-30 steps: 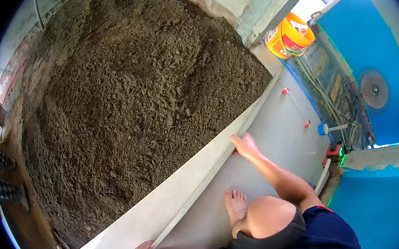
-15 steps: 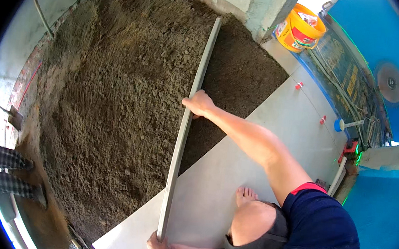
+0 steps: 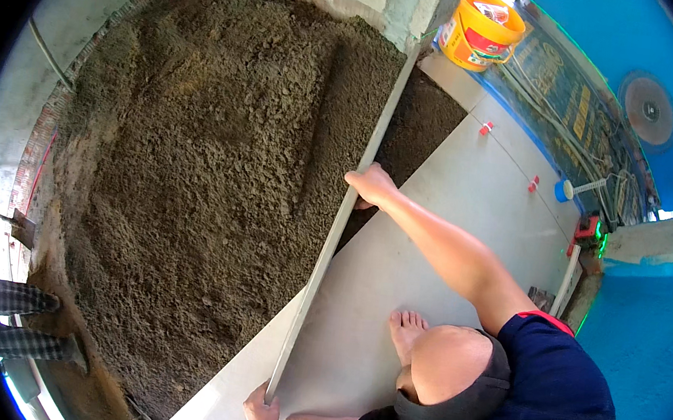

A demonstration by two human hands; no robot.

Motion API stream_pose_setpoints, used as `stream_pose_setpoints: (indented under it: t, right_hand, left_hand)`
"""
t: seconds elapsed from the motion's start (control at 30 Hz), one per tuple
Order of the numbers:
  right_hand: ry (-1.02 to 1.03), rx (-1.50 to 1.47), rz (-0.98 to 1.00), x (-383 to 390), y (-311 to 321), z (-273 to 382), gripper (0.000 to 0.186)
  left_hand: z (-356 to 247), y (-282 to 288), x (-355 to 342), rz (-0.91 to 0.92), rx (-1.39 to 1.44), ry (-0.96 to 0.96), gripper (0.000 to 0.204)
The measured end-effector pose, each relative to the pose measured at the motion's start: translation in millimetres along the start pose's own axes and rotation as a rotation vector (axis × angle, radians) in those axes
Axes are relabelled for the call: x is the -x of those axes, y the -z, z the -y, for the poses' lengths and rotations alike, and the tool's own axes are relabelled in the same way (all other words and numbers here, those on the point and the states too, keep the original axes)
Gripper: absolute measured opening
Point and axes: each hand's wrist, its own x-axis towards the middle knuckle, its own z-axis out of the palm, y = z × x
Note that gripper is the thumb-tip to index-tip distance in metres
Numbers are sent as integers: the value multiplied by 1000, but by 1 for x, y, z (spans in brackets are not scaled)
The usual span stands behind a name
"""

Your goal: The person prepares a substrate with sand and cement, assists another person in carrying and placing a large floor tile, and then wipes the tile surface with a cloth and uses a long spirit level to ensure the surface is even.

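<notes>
Lengthwise, a long pale bar [image 3: 316, 281] runs between both hands, its near part over the grey tiles [image 3: 446, 245] and its far part over the heaped brown sand [image 3: 223, 126]. The left hand [image 3: 260, 413] has its fingers closed on the near end; the right hand [image 3: 373, 187] has its fingers wrapped around the bar past its middle, so a good length extends beyond them. Its long axis slants from the lower edge up and slightly right, the far end pointing toward the concrete pillar [image 3: 429, 8], left of a yellow bucket [image 3: 474, 41].
</notes>
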Motion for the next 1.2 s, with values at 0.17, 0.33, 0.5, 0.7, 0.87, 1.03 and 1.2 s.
stream_pose_setpoints:
  t: [0.17, 0.33, 0.5, 0.7, 0.87, 1.03, 1.2]
  right_hand:
    - [-25, -15, -57, 13, 20, -35, 64]
    - [-9, -121, -11, 42, 25, -25, 46]
    - [-4, -159, 29, 55, 34, -39, 43]
    - [-90, -106, 53, 52, 35, -67, 41]
    - [-48, -201, 49, 65, 30, -74, 41]
    - [-26, -237, 29, 80, 32, -71, 41]
    - [-43, -245, 27, 79, 36, -87, 42]
  left_hand:
    - [2, -5, 7, 72, -5, 5, 52]
    - [7, -5, 10, 16, -4, -75, 51]
    - [15, -8, 14, 65, 7, -39, 52]
    - [23, -8, 22, 38, 31, -75, 51]
    - [27, -5, 27, -52, 44, -178, 51]
    - [10, 3, 32, 35, 33, -38, 38]
    - [-9, 18, 28, 118, 4, 78, 34]
